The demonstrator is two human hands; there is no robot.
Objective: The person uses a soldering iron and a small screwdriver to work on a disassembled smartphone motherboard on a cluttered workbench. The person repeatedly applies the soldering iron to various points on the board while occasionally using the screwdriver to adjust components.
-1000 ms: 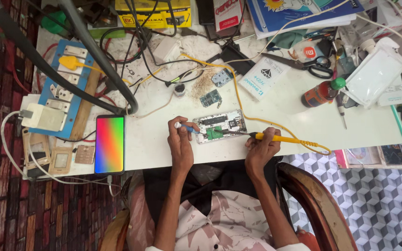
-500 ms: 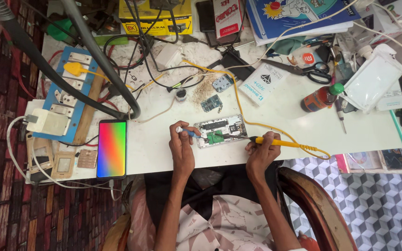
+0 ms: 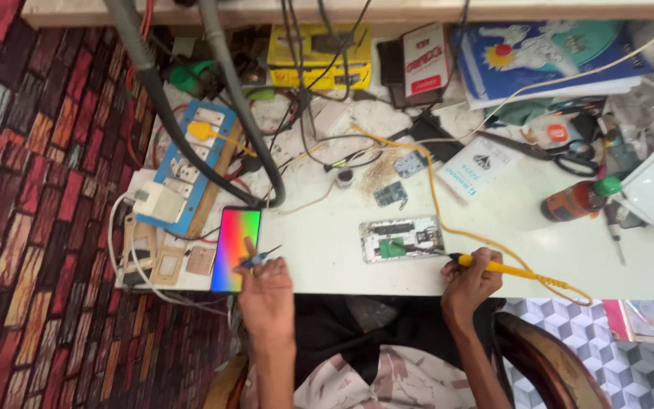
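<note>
My left hand (image 3: 265, 291) holds a small dark tool with a blue grip (image 3: 259, 257), its tip pointing up and right. A finger of that hand rests on the rainbow-coloured phone screen (image 3: 232, 236) at the table's front left. My right hand (image 3: 469, 282) grips a yellow soldering iron (image 3: 497, 266). Its tip points left toward the opened phone body (image 3: 401, 238), which lies flat with a green part inside. The iron's yellow cord (image 3: 433, 189) loops across the white table (image 3: 327, 257).
A blue switchboard with sockets (image 3: 191, 163) and grey hoses (image 3: 228, 98) sit at the left. Small circuit boards (image 3: 391, 193), a solder tin (image 3: 344, 178), scissors (image 3: 569, 155), an orange bottle (image 3: 580, 198), booklets and a yellow box (image 3: 319, 53) crowd the back.
My left hand has left the opened phone body and moved left to the rainbow screen, carrying the small tool. My right hand stays by the phone with the soldering iron.
</note>
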